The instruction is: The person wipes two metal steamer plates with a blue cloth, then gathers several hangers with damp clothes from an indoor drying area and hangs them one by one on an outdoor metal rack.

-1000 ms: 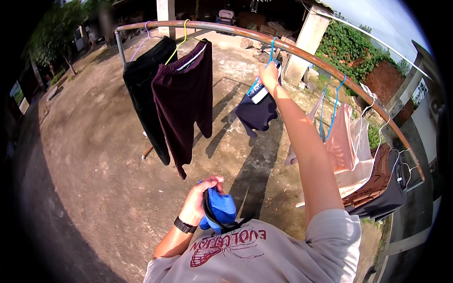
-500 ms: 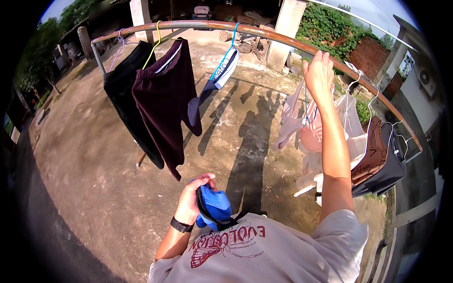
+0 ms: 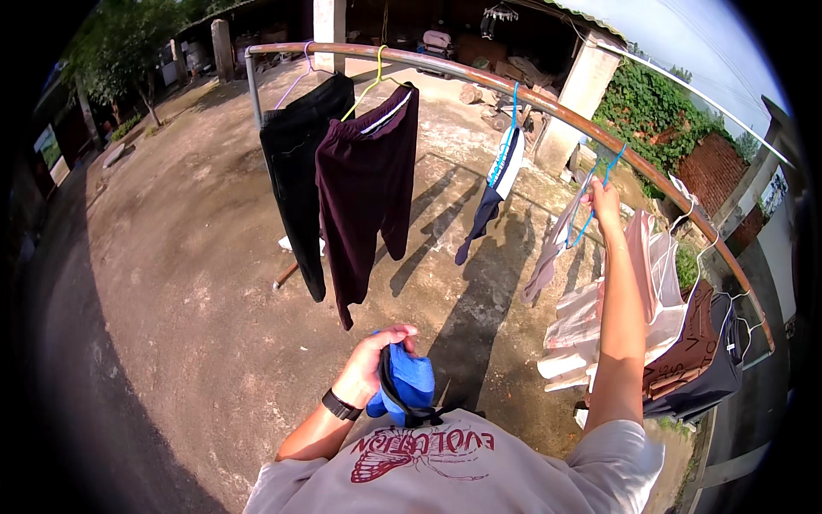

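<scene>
Close to my chest, my left hand [image 3: 370, 364] is closed around a bunched blue cloth item with black trim [image 3: 413, 377]; its exact kind is hard to tell. My right arm stretches up and forward. At the end of it, my right hand [image 3: 604, 199] grips a blue hanger [image 3: 587, 224], whose hook is on the rusty rail [image 3: 561, 111]. From this hanger a small pale pinkish-grey garment [image 3: 545, 267] dangles at its left side. Whether my fingers also pinch the garment's strap cannot be made out.
Left on the rail hang black trousers [image 3: 291, 171] and maroon trousers [image 3: 370, 206]. A navy-and-white garment [image 3: 507, 167] hangs near the middle. Pale clothes [image 3: 574, 334], a brown garment [image 3: 685, 338] and a dark one crowd the right end. A concrete pillar [image 3: 578, 94] stands behind.
My right hand has come down from the rail to the side of the blue hanger. The pale garment hangs farther from the other pale clothes. The view has shifted left.
</scene>
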{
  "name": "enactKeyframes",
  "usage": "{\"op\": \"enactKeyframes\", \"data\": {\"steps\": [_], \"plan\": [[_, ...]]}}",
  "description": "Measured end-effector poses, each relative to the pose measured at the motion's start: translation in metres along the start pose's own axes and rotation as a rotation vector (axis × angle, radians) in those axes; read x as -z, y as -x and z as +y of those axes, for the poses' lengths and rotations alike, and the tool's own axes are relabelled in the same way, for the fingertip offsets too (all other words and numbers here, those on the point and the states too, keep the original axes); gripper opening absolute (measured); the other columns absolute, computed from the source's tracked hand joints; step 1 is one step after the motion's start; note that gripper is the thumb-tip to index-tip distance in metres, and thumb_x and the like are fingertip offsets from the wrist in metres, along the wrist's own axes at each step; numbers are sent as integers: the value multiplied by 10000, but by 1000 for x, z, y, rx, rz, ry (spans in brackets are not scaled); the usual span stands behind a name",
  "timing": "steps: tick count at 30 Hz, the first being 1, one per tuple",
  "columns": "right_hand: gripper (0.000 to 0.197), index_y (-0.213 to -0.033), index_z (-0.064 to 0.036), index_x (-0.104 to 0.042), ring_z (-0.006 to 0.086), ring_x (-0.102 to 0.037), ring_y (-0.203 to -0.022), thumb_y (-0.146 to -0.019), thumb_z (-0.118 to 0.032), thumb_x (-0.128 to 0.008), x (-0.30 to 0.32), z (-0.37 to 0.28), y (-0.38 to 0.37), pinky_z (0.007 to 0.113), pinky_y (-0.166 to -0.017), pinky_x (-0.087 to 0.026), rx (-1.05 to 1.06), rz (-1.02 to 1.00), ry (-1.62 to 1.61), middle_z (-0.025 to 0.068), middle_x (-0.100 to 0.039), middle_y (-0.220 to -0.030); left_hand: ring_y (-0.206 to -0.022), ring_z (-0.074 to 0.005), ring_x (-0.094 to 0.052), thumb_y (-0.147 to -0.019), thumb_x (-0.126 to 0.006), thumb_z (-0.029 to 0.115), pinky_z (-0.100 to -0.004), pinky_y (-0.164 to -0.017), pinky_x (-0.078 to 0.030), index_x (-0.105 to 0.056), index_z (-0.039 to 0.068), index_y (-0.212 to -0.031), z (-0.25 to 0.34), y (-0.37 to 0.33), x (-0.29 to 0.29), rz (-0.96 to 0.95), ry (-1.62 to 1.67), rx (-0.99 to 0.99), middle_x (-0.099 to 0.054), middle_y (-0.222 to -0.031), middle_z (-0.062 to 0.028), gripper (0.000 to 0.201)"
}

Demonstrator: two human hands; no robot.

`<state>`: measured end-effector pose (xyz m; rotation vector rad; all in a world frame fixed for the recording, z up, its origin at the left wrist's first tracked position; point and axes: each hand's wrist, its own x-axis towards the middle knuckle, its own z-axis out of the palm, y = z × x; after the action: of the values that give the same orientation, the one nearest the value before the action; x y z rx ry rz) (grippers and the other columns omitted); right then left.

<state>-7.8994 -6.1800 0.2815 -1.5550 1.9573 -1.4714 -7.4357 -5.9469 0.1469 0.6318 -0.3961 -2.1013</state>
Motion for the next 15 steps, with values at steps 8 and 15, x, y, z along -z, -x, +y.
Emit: {"op": "enactKeyframes", "data": {"steps": [8, 15], "plan": [[208, -891, -81, -575, 66, -358, -492, -912, -261, -473, -54, 195, 155, 223, -407, -260, -111, 607, -432, -28, -423, -630, -757, -172, -602, -848, -568, 124, -308, -755, -506, -616, 9, -977, 13, 57, 46, 223, 201, -240, -612, -795, -62, 179], [530, -1234, -57, -502, 234, -587, -923, -955, -490, -376, -277, 61, 393, 365, -775, -470, -996, -1289, -737, 138, -616, -1066, -725, -192, -615, -880, -564, 185, -326, -692, -519, -628, 29, -926, 38, 97, 119, 523, 407, -467, -631, -805, -77, 175]]}}
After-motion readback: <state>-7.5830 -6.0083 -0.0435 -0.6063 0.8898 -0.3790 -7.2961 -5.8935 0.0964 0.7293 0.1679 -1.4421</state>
